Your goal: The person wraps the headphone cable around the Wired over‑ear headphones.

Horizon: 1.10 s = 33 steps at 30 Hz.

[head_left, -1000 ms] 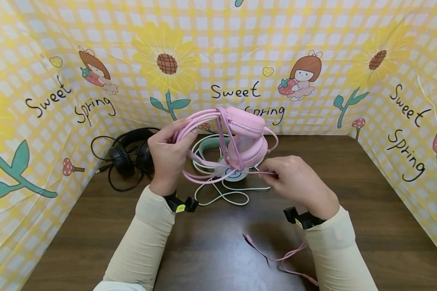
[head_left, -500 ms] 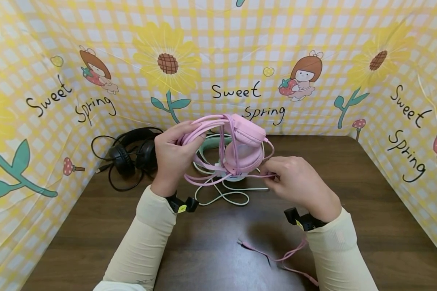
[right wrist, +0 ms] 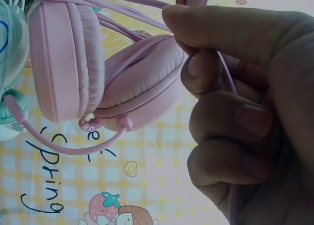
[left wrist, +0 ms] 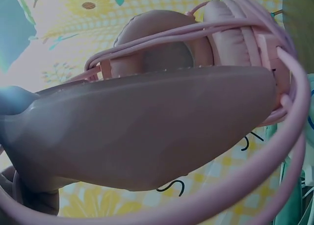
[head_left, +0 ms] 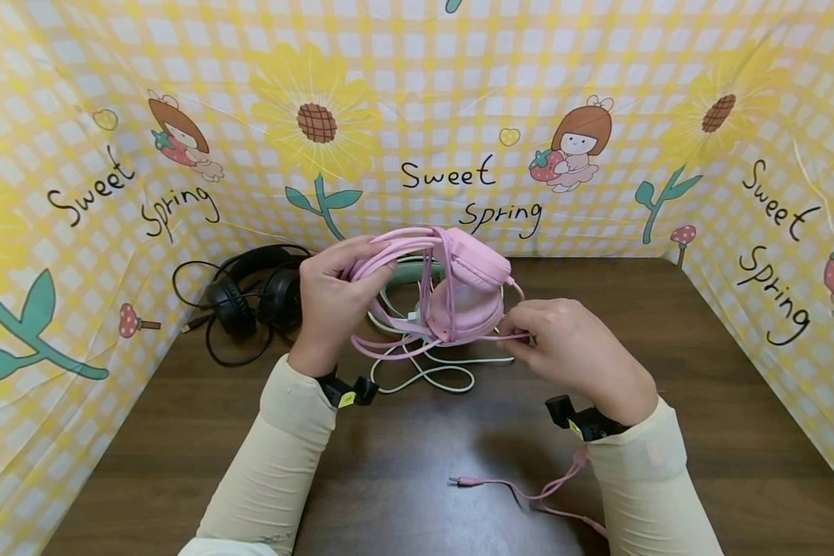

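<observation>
Pink headphones (head_left: 467,309) hang above the middle of the table, a pink cord wound in several turns around the ear cups and headband. My left hand (head_left: 337,297) grips the headband and cord loops, thumb in front. To the right of the ear cups, my right hand (head_left: 573,351) pinches the pink cord (head_left: 500,337) between thumb and fingertips, its other fingers curled. In the right wrist view the ear cups (right wrist: 142,78) and a short microphone boom (right wrist: 68,149) show. The cord's loose end, with a pink plug (head_left: 467,482), lies near the right forearm.
Black headphones (head_left: 250,297) with a black cord lie at the back left of the brown table (head_left: 674,324). Mint-green headphones (head_left: 406,272) with a pale cord (head_left: 452,384) lie behind the pink pair, partly hidden. Patterned yellow-check cloth (head_left: 452,62) walls the table in.
The pink headphones and my left hand have come down and slightly right. My right hand stays nearly in place with the cord. The loose plug has shifted left and lower on the table.
</observation>
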Available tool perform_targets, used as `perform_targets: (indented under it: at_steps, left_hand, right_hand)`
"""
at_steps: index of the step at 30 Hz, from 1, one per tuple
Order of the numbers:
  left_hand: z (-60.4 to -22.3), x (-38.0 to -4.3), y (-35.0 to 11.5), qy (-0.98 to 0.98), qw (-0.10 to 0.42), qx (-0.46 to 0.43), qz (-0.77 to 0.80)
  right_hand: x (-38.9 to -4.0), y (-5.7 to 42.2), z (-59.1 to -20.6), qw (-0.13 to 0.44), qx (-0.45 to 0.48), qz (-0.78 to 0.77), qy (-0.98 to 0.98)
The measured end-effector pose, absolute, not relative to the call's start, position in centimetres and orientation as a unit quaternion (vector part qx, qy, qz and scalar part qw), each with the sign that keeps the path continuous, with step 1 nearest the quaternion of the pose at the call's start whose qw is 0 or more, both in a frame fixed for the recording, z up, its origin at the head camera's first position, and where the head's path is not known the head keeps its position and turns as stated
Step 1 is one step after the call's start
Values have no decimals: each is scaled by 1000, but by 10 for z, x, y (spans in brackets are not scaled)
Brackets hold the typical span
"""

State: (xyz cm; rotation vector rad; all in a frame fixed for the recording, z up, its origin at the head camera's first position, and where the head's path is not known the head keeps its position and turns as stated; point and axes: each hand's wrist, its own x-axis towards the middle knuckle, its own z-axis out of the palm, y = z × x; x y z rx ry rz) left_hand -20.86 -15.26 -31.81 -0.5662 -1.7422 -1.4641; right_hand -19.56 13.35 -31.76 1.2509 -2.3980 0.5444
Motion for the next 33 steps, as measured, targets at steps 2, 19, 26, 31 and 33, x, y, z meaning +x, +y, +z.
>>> perform_targets:
  at_steps: [2, 19, 26, 31, 33]
  left_hand:
    - [-318, -208, -152, -686, 375, -221, -583]
    - [-318, -207, -148, -732, 302, -253, -557]
    - [-317, -205, -143, -746, 309, -299, -509]
    - [-317, -202, -141, -750, 296, -334, -488]
    - [-317, -201, -140, -753, 287, -346, -480]
  right_hand:
    - [-195, 134, -318, 191, 441, 192, -855]
    - [-190, 134, -317, 200, 429, 152, -868]
    - [-187, 135, -314, 193, 416, 138, -878]
    - [-183, 138, -310, 178, 418, 166, -875]
    - [-182, 139, -309, 183, 425, 177, -869]
